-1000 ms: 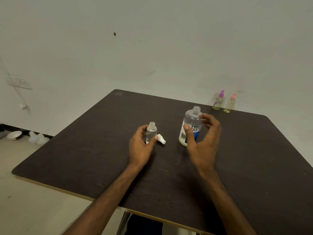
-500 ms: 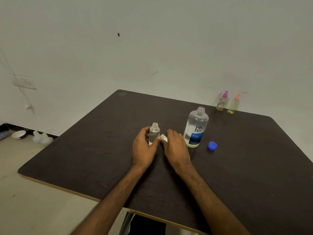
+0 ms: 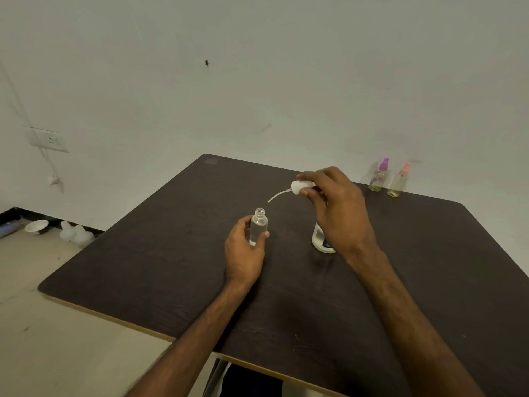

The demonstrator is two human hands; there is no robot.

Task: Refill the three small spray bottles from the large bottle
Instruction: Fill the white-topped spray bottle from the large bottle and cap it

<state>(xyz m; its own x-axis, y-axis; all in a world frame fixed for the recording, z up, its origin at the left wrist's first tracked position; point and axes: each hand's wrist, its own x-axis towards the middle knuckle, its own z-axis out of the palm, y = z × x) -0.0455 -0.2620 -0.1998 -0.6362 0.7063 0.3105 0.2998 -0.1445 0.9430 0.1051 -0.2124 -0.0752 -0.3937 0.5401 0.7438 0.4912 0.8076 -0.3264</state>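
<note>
A small clear spray bottle (image 3: 258, 224) stands uncapped on the dark table (image 3: 160, 253), and my left hand (image 3: 244, 250) grips it round the body. My right hand (image 3: 337, 209) pinches the white spray head (image 3: 300, 187) in the air above and to the right of that bottle, its thin dip tube (image 3: 277, 195) pointing down-left toward the open neck. The large clear bottle (image 3: 322, 240) stands behind my right hand, mostly hidden. Two more small spray bottles stand at the table's far right edge, one with a purple cap (image 3: 378, 176) and one with a pink cap (image 3: 398, 180).
The table's near edge runs diagonally from left to lower middle. On the floor at the left lie a white bowl (image 3: 36, 226) and white plastic items (image 3: 76, 233). A wall socket (image 3: 48, 140) sits on the left wall. The blue cap is hidden.
My right hand picked the white spray head up off the table beside the small bottle and raised it above and right of the neck. My left hand kept its grip.
</note>
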